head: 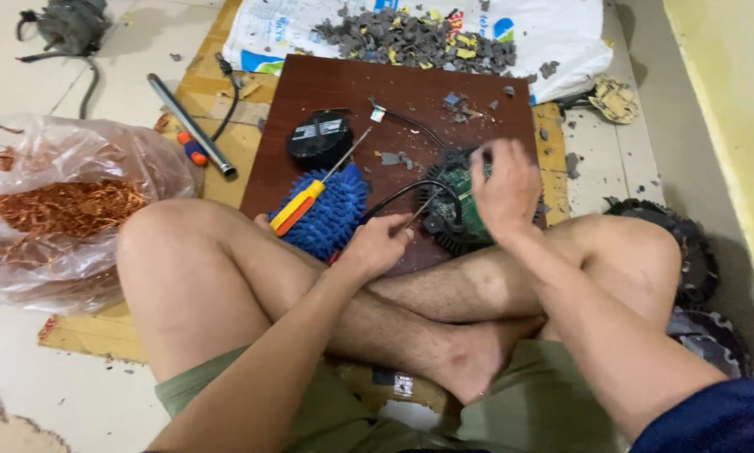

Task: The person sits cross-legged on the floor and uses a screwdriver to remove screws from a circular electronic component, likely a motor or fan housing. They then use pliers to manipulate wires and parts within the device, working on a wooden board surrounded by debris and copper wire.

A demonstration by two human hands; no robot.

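Brown wooden board point(335, 84) lying on floor ahead of crossed legs. Clear plastic bag point(67, 210) bulging with copper wire, sitting well left. Grey scrap pile point(410, 38) resting on white sack beyond board. Blue mop pad point(331, 214) carrying yellow-handled screwdriver point(301, 205). Round black finned unit with green circuit board point(452, 210) lying at board's near right edge (partly hidden). Right hand point(504, 189) gripping its top. Left hand point(377, 245) pinching 1 thin metal tool point(421, 210), tip touching unit.

Pale tiled floor point(25, 92) under flat, even light — a yellow wall point(729, 75) runs along the right side, and flattened cardboard point(201, 75) lies spread over the tiles.
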